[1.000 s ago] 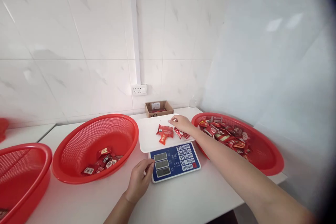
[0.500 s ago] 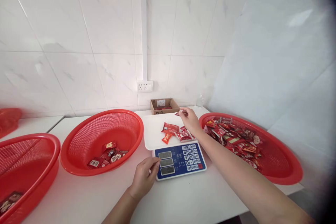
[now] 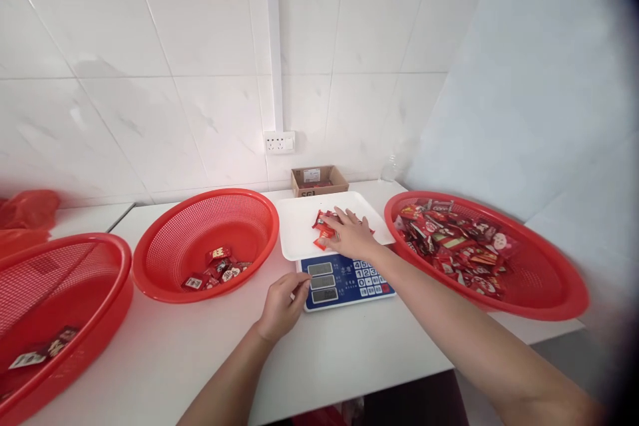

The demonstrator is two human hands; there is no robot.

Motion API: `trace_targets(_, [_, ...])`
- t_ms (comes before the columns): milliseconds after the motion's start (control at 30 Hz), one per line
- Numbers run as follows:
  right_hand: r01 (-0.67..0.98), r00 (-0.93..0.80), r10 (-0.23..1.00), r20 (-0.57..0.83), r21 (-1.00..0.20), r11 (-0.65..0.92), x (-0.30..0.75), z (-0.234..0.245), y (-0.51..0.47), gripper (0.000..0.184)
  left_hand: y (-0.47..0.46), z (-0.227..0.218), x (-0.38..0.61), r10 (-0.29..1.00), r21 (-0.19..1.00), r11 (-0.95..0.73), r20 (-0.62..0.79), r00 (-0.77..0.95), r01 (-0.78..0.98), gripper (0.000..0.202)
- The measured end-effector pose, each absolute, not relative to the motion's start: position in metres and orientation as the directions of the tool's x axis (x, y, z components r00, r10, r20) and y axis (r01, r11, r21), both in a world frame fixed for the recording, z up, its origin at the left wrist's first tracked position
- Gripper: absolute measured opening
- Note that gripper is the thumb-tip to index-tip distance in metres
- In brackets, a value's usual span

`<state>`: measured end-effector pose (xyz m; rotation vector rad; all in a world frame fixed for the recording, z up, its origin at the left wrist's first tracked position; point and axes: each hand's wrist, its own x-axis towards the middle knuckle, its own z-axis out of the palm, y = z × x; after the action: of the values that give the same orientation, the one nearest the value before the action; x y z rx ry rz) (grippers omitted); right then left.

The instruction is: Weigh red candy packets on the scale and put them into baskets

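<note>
A blue digital scale with a white tray stands on the white table. A few red candy packets lie on the tray. My right hand lies over those packets with fingers spread flat. My left hand rests on the table at the scale's left front corner, fingers loosely curled and touching its edge, holding nothing that I can see. A red mesh basket full of red wrapped candies sits right of the scale. Another red basket with several packets sits to the left.
A third red basket with a few packets is at the far left edge. A small cardboard box stands against the tiled wall behind the scale, below a wall socket. A red plastic bag lies at the back left.
My right hand came down from a pinch above the tray's back edge onto the packets, fingers now flat. The view shifted downward. My left hand stayed at the scale's corner.
</note>
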<state>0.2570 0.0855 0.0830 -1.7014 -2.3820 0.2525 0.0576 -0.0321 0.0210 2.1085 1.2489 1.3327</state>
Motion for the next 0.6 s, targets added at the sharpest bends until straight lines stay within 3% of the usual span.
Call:
trace_targets(133, [0.878,-0.408,0.908,0.100,-0.231,0.420,0.245,0.084,0.092,0.053,-0.031,0.021,0.058,0.835,0.693,-0.532,0.526,0.164,0.487,0.025])
trace_targets(267, [0.848,-0.436,0.888,0.144,-0.266,0.459,0.251,0.096,0.094,0.051,-0.031,0.021,0.056,0.835,0.693,-0.531,0.525,0.163,0.487,0.025])
trace_targets(400, [0.808,-0.327,0.854,0.404,-0.349,0.474,0.283,0.119,0.076,0.051,-0.031,0.024,0.055,0.810,0.669,-0.558,0.567,0.150,0.490,0.022])
trace_targets(533, [0.844,-0.126,0.879,0.461,-0.415,0.339,0.353,0.127,0.056,0.046,-0.033,0.028,0.055,0.791,0.662,-0.575,0.600,0.120,0.481,0.021])
trace_targets(600, [0.911,-0.022,0.966,0.256,-0.394,0.126,0.398,0.117,0.050,0.039,-0.034,0.029,0.055,0.784,0.665,-0.583,0.612,0.108,0.467,0.021])
